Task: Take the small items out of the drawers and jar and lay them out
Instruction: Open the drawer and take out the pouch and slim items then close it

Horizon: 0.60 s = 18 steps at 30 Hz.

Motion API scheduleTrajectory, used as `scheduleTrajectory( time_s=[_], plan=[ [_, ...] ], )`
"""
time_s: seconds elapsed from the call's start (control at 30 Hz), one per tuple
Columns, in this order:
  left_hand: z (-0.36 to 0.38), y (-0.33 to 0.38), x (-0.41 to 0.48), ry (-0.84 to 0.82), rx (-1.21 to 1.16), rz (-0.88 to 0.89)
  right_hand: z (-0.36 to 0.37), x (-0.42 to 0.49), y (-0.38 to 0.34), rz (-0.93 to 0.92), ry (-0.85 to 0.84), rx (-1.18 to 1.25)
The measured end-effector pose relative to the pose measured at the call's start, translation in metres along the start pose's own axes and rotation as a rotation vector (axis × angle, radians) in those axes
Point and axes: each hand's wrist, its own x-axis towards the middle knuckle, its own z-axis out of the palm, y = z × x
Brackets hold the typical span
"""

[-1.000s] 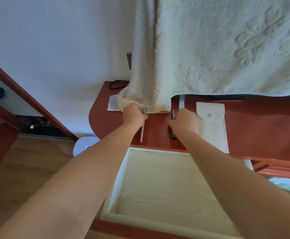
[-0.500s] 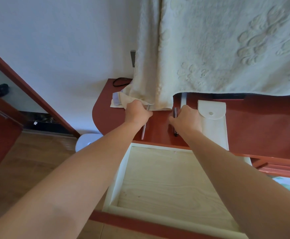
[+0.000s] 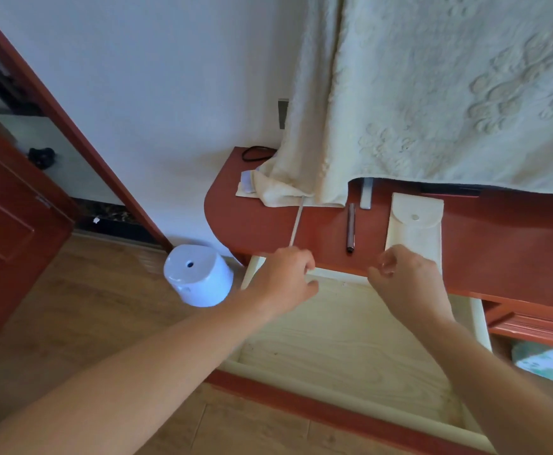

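Four small items laid on red-brown desk top (image 3: 505,247), side by side:
- one thin white stick (image 3: 295,221), far end under cloth edge
- one dark pen (image 3: 350,228)
- one grey flat bar (image 3: 366,195), far end under cloth
- one cream pouch (image 3: 413,224), snap flap closed

One drawer (image 3: 334,349) pulled out below desk edge, pale wood.

Two hands above drawer at desk front. Left hand (image 3: 285,280) loosely curled, gripping nothing, knuckles by near end of stick; contact unclear. Right hand (image 3: 406,277) loosely curled, gripping nothing, covering near end of pouch.

One cream cloth (image 3: 432,93) hanging over desk back. One black cable (image 3: 254,154) at far left corner. One white stool (image 3: 199,274) on floor.
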Motion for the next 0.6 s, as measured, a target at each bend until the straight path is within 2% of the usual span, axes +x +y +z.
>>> scheduleTrajectory(
  time_s=[0.17,0.6],
  plan=[
    [0.019,-0.022,-0.065,-0.072,0.022,0.047,-0.008,-0.069,0.03,-0.054,-0.011,-0.062],
    [0.038,-0.048,-0.147,0.015,0.054,0.013,-0.025,-0.171,0.086,-0.071,0.038,-0.224]
  ],
)
